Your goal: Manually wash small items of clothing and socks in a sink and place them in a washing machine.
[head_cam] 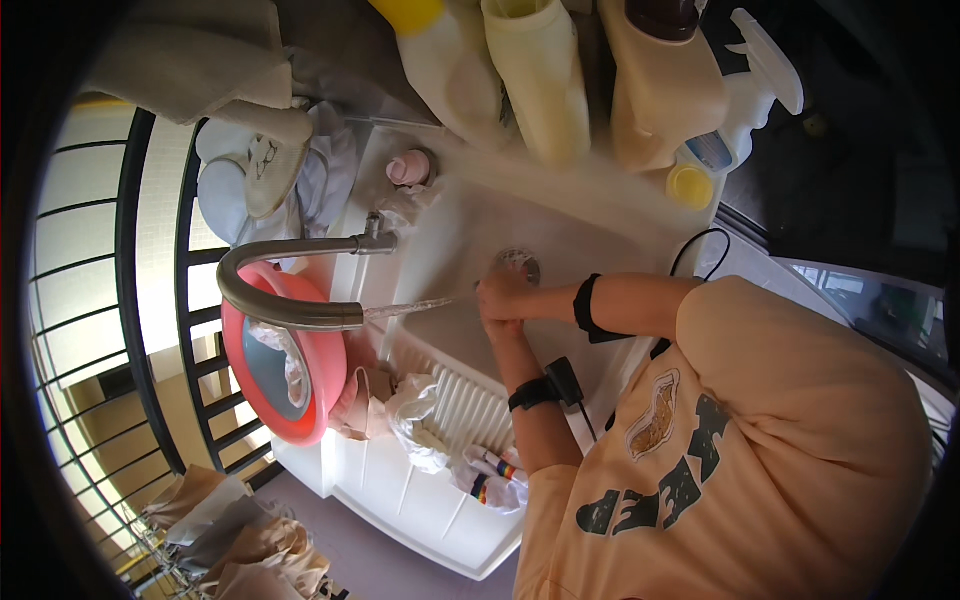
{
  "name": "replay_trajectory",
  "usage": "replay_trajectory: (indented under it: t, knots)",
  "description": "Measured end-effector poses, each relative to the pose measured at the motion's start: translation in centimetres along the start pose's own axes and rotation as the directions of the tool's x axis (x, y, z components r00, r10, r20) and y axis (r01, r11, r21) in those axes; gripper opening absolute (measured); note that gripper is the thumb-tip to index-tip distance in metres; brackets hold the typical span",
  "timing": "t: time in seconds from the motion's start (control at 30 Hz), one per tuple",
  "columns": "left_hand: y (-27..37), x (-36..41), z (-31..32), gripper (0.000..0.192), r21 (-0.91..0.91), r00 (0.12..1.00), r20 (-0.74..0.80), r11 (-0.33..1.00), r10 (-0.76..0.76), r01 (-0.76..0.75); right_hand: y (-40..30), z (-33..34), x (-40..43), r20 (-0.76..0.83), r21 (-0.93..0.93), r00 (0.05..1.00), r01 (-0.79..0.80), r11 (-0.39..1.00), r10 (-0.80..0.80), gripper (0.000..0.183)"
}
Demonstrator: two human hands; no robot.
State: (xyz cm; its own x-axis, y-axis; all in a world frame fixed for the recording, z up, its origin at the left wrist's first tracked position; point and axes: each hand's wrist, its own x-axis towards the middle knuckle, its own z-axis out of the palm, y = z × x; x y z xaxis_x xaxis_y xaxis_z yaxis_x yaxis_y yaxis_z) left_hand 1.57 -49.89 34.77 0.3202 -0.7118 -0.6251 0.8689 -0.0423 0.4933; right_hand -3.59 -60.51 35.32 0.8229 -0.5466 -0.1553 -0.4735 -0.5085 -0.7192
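Observation:
Over the basin of a white laundry sink (465, 217), my right hand (501, 291) and my left hand (502, 328) are pressed together, the right one covering most of the left. Their fingers are curled, and I cannot tell whether anything is between them. Just beyond them is the round drain (523, 262). A curved metal faucet (289, 319) pours a stream of water (409, 308) towards the hands. White socks with rainbow stripes (491, 480) and a crumpled white cloth (416, 420) lie by the ribbed washboard (472, 397).
A pink basin (334, 375) holding wet white cloth stands behind the faucet. Large detergent bottles (540, 82) and a spray bottle (750, 97) line one side. A pink cap (409, 168) sits in the sink's corner. Slippers (276, 176) rest by the black railing (191, 300).

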Motion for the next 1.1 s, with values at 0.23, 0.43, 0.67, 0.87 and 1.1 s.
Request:
replay_trajectory:
  t: [0.23, 0.43, 0.67, 0.87, 1.1]
  knots:
    - [0.8, -0.4, 3.4, 0.031, 0.7, 0.998, -0.043, 0.711, -0.041, 0.059, -0.4, -2.9, -2.1, -0.102, -0.304, 0.994, 0.01, 0.953, -0.043, 0.021]
    - [-1.2, 2.9, -3.0, 0.035, 0.96, 0.948, 0.097, -0.221, -0.303, -0.169, -5.6, -2.9, 1.4, 0.355, -0.222, 0.935, 0.059, 0.973, 0.024, 0.018]
    - [3.5, 7.3, -8.7, 0.031, 0.3, 0.956, 0.292, 0.946, 0.029, -0.121, -8.6, 0.4, 1.9, 0.183, 0.347, 0.983, -0.092, 0.933, 0.029, 0.021]
    - [-2.7, 11.4, -8.8, 0.032, 0.604, 0.974, 0.165, 0.765, 0.154, -0.223, -5.4, 1.8, -3.2, -0.007, -0.006, 0.997, -0.08, 0.997, 0.08, 0.05]
    - [-3.4, 7.8, -12.9, 0.036, 0.892, 0.797, 0.447, -0.269, 0.405, -0.364, -10.4, -1.2, 0.0, 0.501, 0.24, 0.779, -0.543, 0.804, 0.377, 0.067]
